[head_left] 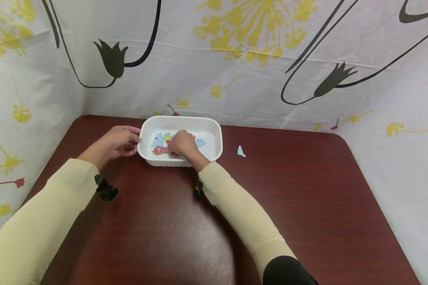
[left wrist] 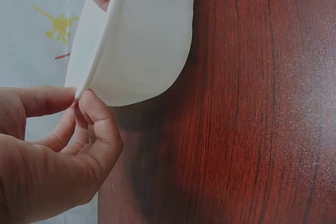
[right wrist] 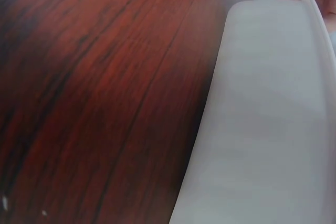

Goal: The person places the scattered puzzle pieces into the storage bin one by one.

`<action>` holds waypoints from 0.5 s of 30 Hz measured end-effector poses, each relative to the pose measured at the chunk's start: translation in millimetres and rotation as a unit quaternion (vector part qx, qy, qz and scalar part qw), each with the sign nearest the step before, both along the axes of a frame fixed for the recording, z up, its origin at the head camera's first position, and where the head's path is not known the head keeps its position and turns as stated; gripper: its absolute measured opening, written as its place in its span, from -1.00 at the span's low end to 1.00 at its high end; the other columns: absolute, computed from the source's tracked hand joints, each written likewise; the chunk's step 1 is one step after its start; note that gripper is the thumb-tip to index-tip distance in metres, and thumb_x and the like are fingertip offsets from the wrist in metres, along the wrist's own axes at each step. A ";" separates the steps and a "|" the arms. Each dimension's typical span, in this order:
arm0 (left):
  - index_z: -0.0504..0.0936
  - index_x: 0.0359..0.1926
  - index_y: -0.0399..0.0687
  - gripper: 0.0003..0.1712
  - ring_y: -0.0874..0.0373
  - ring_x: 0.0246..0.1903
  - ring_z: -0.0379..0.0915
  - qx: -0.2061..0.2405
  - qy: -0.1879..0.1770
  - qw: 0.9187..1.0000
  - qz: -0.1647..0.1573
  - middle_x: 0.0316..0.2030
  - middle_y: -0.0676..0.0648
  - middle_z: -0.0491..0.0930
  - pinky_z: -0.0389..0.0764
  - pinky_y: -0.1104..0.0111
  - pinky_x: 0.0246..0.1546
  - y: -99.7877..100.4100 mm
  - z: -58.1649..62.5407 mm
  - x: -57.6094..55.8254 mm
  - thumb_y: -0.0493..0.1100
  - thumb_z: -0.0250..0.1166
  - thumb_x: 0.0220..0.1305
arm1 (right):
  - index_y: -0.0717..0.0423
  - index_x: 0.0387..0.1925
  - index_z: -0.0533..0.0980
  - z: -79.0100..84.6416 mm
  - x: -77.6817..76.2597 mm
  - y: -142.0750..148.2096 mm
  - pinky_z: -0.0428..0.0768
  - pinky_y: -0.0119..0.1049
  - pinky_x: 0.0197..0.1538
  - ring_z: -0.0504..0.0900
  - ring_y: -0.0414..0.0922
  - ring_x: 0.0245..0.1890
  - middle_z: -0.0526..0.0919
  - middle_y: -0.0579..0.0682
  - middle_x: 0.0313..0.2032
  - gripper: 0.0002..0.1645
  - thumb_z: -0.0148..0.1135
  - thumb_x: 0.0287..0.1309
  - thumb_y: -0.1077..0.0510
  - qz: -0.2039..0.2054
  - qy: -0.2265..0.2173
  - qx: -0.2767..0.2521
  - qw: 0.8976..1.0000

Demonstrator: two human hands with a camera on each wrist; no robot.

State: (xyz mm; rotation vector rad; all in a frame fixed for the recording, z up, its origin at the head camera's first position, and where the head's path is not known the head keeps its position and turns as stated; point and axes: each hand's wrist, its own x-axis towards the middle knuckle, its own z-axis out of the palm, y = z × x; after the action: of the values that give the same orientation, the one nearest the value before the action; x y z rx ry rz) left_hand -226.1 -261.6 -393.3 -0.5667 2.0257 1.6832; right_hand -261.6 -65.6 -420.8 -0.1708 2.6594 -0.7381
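A white plastic tray (head_left: 208,128) stands near the table's far edge with several flat, coloured paper-like pieces in it. My left hand (head_left: 119,141) is at its left end; the left wrist view shows the thumb and fingers pinching the tray's rim (left wrist: 93,72). Over the inside of the tray, my right hand (head_left: 182,143) reaches down with its fingers bent, among a light-blue piece (head_left: 157,139), a pinkish-red piece (head_left: 160,150) and another blue piece (head_left: 201,142). Its fingertips are hidden, and in the right wrist view the tray's side wall (right wrist: 268,103) blocks them.
One small light-blue piece (head_left: 241,151) lies on the dark red-brown table (head_left: 306,190), right of the tray. A white cloth (head_left: 253,91) with flower prints hangs behind the table and along both sides. Small dark cameras (head_left: 106,189) sit at the wrists.
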 end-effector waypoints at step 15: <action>0.26 0.33 -0.14 -0.46 0.19 -0.42 0.41 0.001 0.000 1.000 -0.001 -0.23 -0.06 0.42 0.58 0.42 -0.35 -0.3 0.0 -0.4 -0.26 0.13 0.37 | 0.13 -0.42 0.68 2.8 -0.3 -4.0 0.34 -0.43 -0.47 0.51 -0.14 -0.43 0.66 -0.06 -0.38 -0.84 0.35 0.05 0.10 -0.005 0.002 0.053 0.999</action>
State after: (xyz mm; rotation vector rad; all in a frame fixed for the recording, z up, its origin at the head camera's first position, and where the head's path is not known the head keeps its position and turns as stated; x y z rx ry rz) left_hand -226.5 -261.9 -393.3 -0.5632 2.0230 1.6847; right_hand -261.9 -69.6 -417.9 -0.1310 2.6968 -0.5975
